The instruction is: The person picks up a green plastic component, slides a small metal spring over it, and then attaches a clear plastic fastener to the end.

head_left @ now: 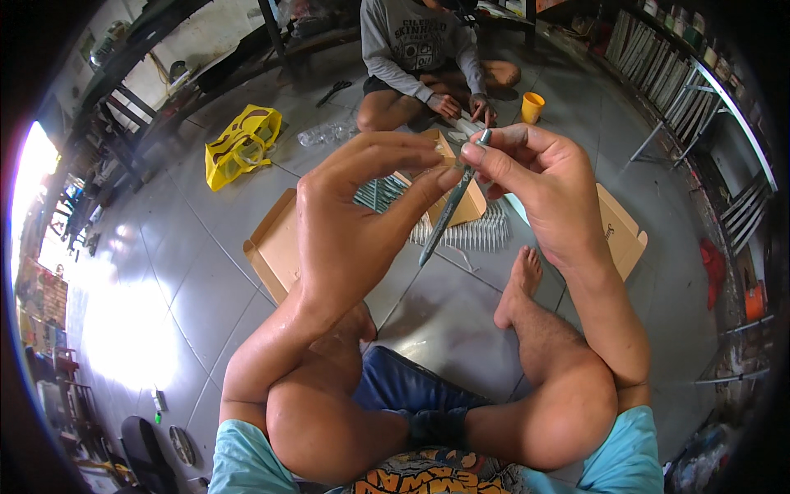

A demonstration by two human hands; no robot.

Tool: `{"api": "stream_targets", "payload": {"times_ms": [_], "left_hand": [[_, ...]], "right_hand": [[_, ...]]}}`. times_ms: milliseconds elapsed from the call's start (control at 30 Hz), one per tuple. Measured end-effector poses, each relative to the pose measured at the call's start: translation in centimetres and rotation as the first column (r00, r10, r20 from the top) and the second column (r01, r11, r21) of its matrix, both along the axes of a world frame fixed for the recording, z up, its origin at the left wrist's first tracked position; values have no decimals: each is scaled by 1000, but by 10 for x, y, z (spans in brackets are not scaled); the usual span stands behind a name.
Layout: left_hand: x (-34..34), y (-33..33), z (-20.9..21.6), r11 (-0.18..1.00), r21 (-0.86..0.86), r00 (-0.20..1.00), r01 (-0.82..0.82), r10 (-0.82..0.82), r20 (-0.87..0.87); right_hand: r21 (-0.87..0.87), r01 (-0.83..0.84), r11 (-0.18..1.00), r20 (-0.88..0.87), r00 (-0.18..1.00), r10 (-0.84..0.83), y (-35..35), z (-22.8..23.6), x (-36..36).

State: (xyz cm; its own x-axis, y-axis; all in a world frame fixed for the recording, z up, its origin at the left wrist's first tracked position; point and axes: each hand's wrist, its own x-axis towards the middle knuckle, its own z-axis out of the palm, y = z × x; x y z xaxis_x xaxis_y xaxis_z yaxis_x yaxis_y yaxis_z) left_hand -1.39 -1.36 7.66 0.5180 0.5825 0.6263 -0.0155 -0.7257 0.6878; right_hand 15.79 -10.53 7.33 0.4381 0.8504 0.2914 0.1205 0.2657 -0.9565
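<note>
A slim dark green pen (444, 214) slants between my two hands, its lower end pointing down and to the left. My right hand (547, 169) pinches its upper end between thumb and fingers. From the other side, the thumb and forefinger of my left hand (341, 218) close on the pen's upper part; the exact contact is hard to see. Behind my hands are a bundle of similar green pens (377, 194), partly hidden, and a small cardboard box (471, 204). A row of clear, slender pen parts (484, 230) lies beside that box.
Open brown cardboard flaps (273, 245) spread on the tiled floor. Across from me sits a person (420, 49), hands low over pale items. A yellow bag (239, 152), clear plastic wrapping (325, 133) and a yellow cup (532, 108) are nearby. A metal rack (699, 115) stands right.
</note>
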Motion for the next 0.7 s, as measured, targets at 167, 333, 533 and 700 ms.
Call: {"api": "stream_targets", "payload": {"times_ms": [167,333,533,700], "left_hand": [[6,-3,-8,997,70,1000,-13,11,26],[8,-5,-6,997,-78,1000,1,-1,1],[6,2,-6,847,-493,962,198,-265,-69],[5,9,-15,754,-596,928,274,-370,-41]], "right_hand": [[30,3,1000,-29,1000,-2,2,-5,-1],[86,22,996,-80,997,-15,5,-5,-5],[84,-66,994,-97,993,74,3,-5,-5],[65,-54,996,-113,992,61,3,-7,-3]]}}
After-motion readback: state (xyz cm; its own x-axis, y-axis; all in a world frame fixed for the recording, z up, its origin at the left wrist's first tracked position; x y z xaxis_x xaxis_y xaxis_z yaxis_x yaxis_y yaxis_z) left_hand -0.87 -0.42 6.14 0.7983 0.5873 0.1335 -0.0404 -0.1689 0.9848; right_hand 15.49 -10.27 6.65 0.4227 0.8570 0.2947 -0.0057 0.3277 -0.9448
